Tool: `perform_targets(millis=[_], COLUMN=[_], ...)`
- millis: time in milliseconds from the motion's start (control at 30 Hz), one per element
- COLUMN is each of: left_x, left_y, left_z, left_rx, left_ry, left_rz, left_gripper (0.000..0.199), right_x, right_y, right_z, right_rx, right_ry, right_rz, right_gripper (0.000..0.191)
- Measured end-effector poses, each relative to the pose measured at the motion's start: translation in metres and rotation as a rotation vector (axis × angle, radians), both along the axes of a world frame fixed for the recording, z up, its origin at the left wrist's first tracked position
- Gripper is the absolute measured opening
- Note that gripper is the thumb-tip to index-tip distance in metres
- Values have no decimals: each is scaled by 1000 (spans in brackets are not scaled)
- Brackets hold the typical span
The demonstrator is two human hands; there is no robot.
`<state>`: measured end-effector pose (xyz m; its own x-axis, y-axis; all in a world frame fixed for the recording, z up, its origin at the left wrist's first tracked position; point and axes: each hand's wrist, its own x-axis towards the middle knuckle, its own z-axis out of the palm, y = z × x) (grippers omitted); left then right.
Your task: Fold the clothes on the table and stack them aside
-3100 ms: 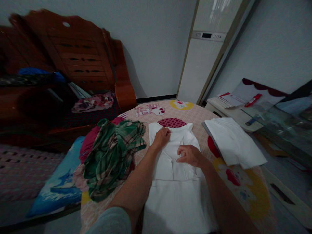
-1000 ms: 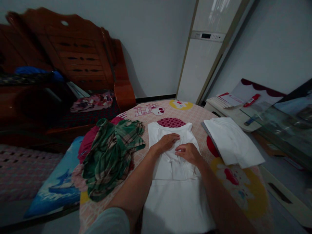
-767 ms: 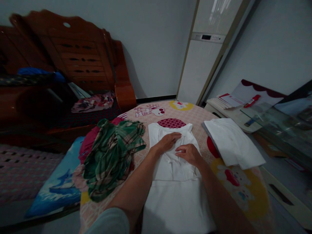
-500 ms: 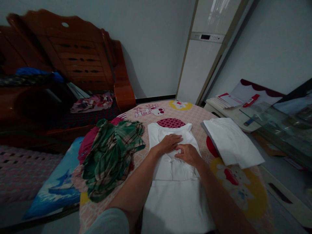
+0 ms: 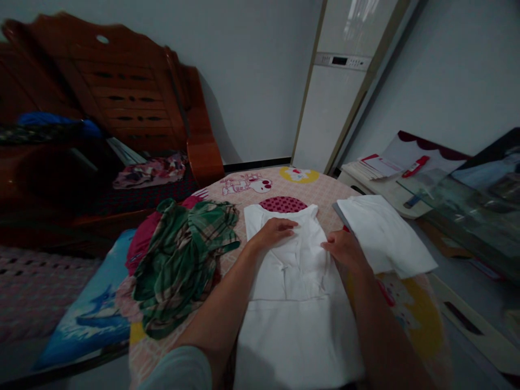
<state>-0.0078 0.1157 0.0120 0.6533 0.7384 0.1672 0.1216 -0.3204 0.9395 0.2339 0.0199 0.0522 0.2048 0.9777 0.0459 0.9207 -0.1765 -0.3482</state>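
A white sleeveless dress point(image 5: 296, 330) lies lengthwise on the round table point(image 5: 312, 189), its neckline pointing away from me and a seam crossing its waist. Some creases run over the bodice. My left hand point(image 5: 276, 233) rests on the upper bodice with its fingers stretched out over the cloth. At the dress's right side edge, my right hand point(image 5: 345, 248) is closed, with thumb and fingertips pinching the fabric. Close to the right hand lies a folded stack of white cloth point(image 5: 385, 235) with a grey layer beneath it.
A heap with a green plaid garment point(image 5: 174, 271) and dark pink cloth covers the table's left part. Behind stand a wooden bench point(image 5: 130, 103) and a tall white air conditioner point(image 5: 325, 108). A glass shelf point(image 5: 467, 211) juts in at right. A blue cushion point(image 5: 93, 309) lies at left.
My right hand has moved right, from the middle of the bodice to its side edge. My left hand has shifted slightly left and stays on the cloth. The bodice looks flatter.
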Motion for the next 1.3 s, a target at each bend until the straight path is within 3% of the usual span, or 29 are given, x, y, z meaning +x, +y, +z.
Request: perform_targets(millis=[133,333,433,500,600,733,800,967,1100,1300], left_x=[0,2,3,2,-1,-4,-7,-17,-21,-20], left_y=[-2,-15,-19,-20,-17,-9,-4,5,5,2], left_z=[5,12,14,15,16,15,14,15,15,16], left_rx=[-218,-546,-578,-506,-319,-148,-102,61,166,195], left_ry=[-101,-186,-121,-75,4,72,78,290,474,474], left_rz=[-39,-100,-36,64,124,46,112,369,385,340], left_gripper=[55,65,68,67,58,44,34,21,14,19], right_x=[-3,-26,-44,-52,-50,-26,-14,-6,-12,-10], right_y=[1,3,-1,-2,-1,6,9,11,11,24], right_z=[-6,-6,-2,0,-1,-13,-21,-34,-37,-26], right_rx=[13,62,-3,-56,-3,317,407,262,271,283], right_ry=[229,1117,1383,1460,1477,1373,1325,1186,1067,943], right_rz=[44,53,170,267,264,-25,-177,-314,-300,-281], right_gripper=[23,32,50,56,52,40,36,33,29,31])
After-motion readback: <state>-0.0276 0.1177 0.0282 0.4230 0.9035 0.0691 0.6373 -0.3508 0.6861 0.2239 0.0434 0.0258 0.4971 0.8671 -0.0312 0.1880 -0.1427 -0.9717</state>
